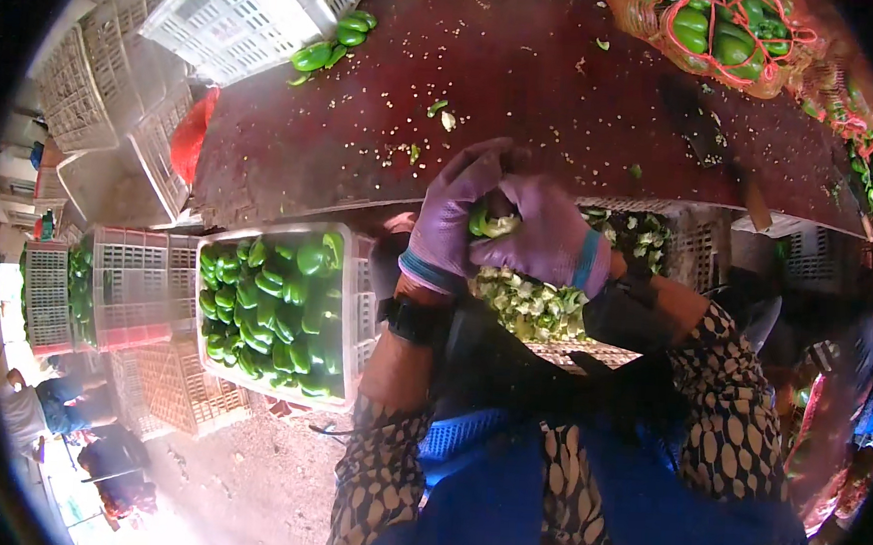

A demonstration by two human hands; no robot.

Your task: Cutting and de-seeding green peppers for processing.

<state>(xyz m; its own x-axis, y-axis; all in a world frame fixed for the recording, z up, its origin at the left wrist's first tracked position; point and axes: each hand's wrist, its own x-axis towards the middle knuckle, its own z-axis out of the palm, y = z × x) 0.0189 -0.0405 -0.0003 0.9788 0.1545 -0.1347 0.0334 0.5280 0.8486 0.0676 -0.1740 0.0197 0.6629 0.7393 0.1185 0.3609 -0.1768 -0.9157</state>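
head cam: purple-gloved l hand (450, 213) & r hand (551, 228) are clasping a green pepper (479, 221), pale bit showing, betw them w/ fingers curled round it. chopped scraps (529, 308) are lying below, & a white crate (356, 313) of peppers (269, 307) is standing to their l.

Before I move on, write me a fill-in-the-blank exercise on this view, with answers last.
The purple-gloved left hand and purple-gloved right hand meet around one green ____. The rectangular white plastic crate, packed with glossy green peppers, stands on the person's ____. The flat, littered tabletop is dark ____.

Missing words: pepper; left; red.
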